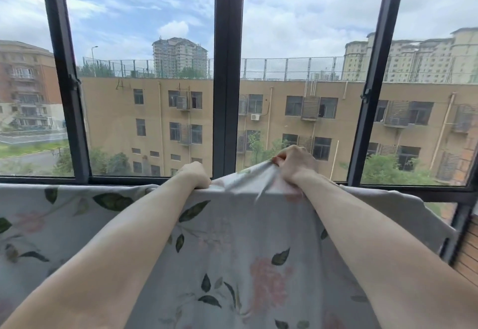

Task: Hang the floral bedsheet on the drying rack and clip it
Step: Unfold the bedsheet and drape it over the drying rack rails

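Nearest the camera, the floral bedsheet (232, 264) fills the lower frame, its grey cloth printed with leaves and pink blooms hanging toward the viewer. Both bare forearms reach forward over it. The sheet's top fold runs level across the frame just below the window sill, which suggests it is draped over a rail of the drying rack. The rail itself is hidden under the cloth, so I cannot confirm it.

At that fold, the left hand (192, 174) curls down over the edge, its grip closed on the cloth. The right hand (294, 164) sits a little higher, its grip pinched shut on a bunched peak of fabric lifted above the fold line.

As I judge it, the main risks are these:
- The raised bunch on the right may settle back into a wrinkle or pull the sheet askew if released unevenly.
- The far right edge (424, 215) hangs ragged and lower, so the weight looks unbalanced and the sheet could slide along or off the rail.
- No clip is in view, so the sheet is unsecured. If a window is open, which I cannot tell, wind could shift it.

No containers show anywhere in the view.

Beyond the hands stands the dark window frame (227, 75), and past it, well apart, a tan building (284, 127) and distant towers.
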A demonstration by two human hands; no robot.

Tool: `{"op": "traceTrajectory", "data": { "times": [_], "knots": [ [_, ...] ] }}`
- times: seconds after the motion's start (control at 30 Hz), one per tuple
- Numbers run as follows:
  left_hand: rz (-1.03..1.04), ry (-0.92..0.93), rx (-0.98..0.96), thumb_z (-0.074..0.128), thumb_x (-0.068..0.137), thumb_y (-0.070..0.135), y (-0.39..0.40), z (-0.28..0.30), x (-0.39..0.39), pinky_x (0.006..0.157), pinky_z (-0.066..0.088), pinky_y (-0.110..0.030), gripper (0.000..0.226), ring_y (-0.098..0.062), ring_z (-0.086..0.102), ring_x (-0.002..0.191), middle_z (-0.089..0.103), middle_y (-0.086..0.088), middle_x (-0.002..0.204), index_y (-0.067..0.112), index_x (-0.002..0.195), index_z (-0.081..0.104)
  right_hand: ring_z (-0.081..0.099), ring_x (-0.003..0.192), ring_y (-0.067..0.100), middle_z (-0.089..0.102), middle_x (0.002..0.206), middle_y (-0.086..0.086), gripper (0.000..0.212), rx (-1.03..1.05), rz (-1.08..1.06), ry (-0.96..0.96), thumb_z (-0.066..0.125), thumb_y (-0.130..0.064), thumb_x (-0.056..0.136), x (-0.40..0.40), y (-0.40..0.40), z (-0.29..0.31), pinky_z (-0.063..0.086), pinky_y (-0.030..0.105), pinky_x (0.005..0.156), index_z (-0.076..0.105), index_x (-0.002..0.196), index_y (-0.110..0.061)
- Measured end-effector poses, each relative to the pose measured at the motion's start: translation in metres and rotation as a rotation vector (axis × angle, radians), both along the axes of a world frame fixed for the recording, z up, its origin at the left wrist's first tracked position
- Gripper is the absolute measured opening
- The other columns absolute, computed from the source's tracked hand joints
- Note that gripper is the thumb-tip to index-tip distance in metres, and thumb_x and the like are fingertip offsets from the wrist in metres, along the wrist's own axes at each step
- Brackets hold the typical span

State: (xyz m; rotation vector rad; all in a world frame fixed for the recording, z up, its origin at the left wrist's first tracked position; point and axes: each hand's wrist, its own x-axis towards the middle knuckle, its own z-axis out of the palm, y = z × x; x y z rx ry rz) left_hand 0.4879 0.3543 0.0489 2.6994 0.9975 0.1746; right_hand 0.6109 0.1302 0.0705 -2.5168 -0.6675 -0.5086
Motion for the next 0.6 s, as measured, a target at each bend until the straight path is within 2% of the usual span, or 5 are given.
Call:
{"op": "traceTrajectory", "data": {
  "times": [0.17,0.3,0.43,0.53,0.6],
  "knots": [
    [-0.039,0.313,0.013,0.067,0.097,0.024,-0.005,0.005,-0.011,0.084,0.048,-0.030,0.040,-0.024,0.062,0.117,0.063,-0.009,0.137,0.006,0.133,0.064,0.071,0.094,0.023,0.076,0.105,0.001,0.026,-0.384,0.043,0.355,0.074,-0.044,0.088,0.014,0.010,-0.026,0.057,0.029,0.078,0.081,0.103,-0.023],
    [-0.063,0.342,0.016,0.068,0.097,0.026,-0.006,0.008,-0.016,0.091,0.048,-0.032,0.044,-0.024,0.060,0.123,0.061,-0.008,0.140,0.009,0.137,0.062,0.074,0.090,0.018,0.077,0.102,0.002,0.032,-0.531,0.046,0.457,0.078,-0.031,0.075,0.017,0.016,-0.028,0.056,0.028,0.070,0.081,0.105,-0.022],
    [-0.045,-0.074,-0.035,0.064,0.095,0.023,-0.004,0.003,-0.016,0.064,0.050,-0.029,0.020,-0.021,0.063,0.085,0.068,-0.005,0.100,0.007,0.105,0.069,0.073,0.087,0.019,0.077,0.098,0.001,0.029,-0.567,0.053,0.473,0.075,-0.029,0.076,0.015,0.014,-0.026,0.056,0.030,0.075,0.081,0.103,-0.019],
    [-0.133,-0.472,0.010,0.062,0.099,0.033,-0.018,0.015,-0.026,0.075,0.048,-0.032,0.019,-0.020,0.065,0.091,0.071,0.000,0.095,0.017,0.095,0.072,0.067,0.078,0.020,0.075,0.094,0.002,0.027,-0.593,0.049,0.463,0.072,-0.027,0.080,0.017,0.009,-0.026,0.052,0.028,0.069,0.080,0.103,-0.016],
    [-0.235,-0.480,0.029,0.058,0.100,0.044,-0.035,0.021,-0.047,0.075,0.047,-0.033,0.028,-0.019,0.064,0.088,0.070,0.003,0.089,0.022,0.087,0.069,0.068,0.080,0.020,0.075,0.095,0.003,0.028,-0.596,0.055,0.457,0.071,-0.028,0.081,0.020,0.004,-0.025,0.052,0.029,0.070,0.079,0.104,-0.014]
  ]
}}
